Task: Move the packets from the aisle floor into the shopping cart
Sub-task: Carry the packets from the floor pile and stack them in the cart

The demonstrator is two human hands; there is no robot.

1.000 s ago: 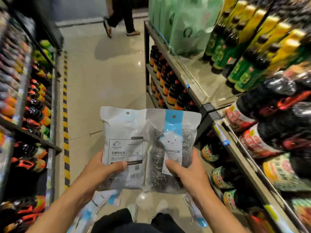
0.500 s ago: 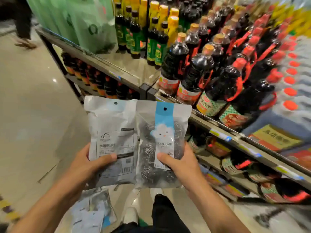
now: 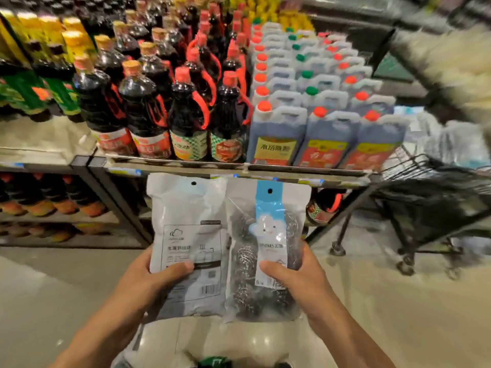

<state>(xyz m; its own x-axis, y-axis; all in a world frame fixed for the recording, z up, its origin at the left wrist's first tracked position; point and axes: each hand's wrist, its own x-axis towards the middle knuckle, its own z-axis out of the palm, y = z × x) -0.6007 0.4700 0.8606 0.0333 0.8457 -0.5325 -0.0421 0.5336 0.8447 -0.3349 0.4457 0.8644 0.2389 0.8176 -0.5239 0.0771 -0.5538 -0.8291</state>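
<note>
I hold two packets side by side in front of me. My left hand grips a white packet with its printed back facing me. My right hand grips a clear packet of steel scourers with a blue strip and a cloud face. The black wire shopping cart stands to the right, blurred, with pale packets showing in its top basket. One more packet lies on the floor under my left forearm, mostly hidden.
A shelf straight ahead carries dark sauce bottles and jugs with red caps; lower shelves hold more bottles. The beige tiled floor stretches right toward the cart's wheels.
My view has swung to the right: the aisle and the walking person are gone and the cart has come into sight. Both hands keep the same hold on the two packets.
</note>
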